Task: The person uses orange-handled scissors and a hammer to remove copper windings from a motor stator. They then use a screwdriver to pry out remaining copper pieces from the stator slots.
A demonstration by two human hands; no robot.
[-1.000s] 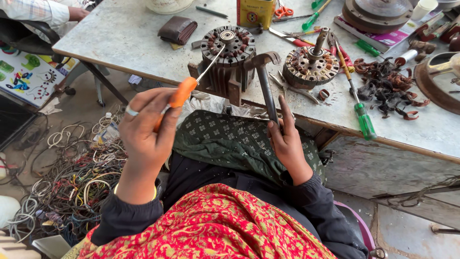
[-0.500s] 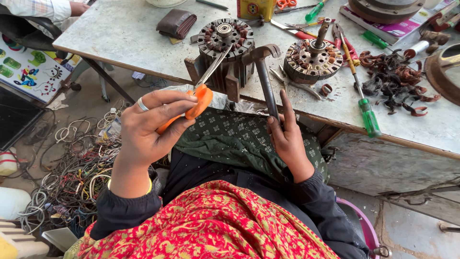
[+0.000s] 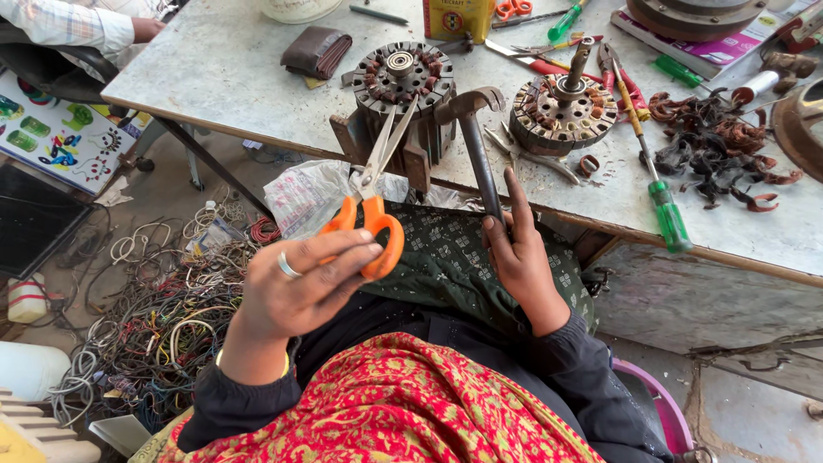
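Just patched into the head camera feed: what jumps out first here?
The left hand holds orange-handled scissors, blades pointing up at the wound motor stator at the table's near edge. The right hand grips a hammer by its handle beside it. Below left, a tangle of wires covers the floor.

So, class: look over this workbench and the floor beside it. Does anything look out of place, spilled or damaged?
Yes. Torn copper coil scraps lie heaped loose on the table, and a tangle of wires sprawls over the floor. The green screwdriver lies near the table's front edge.
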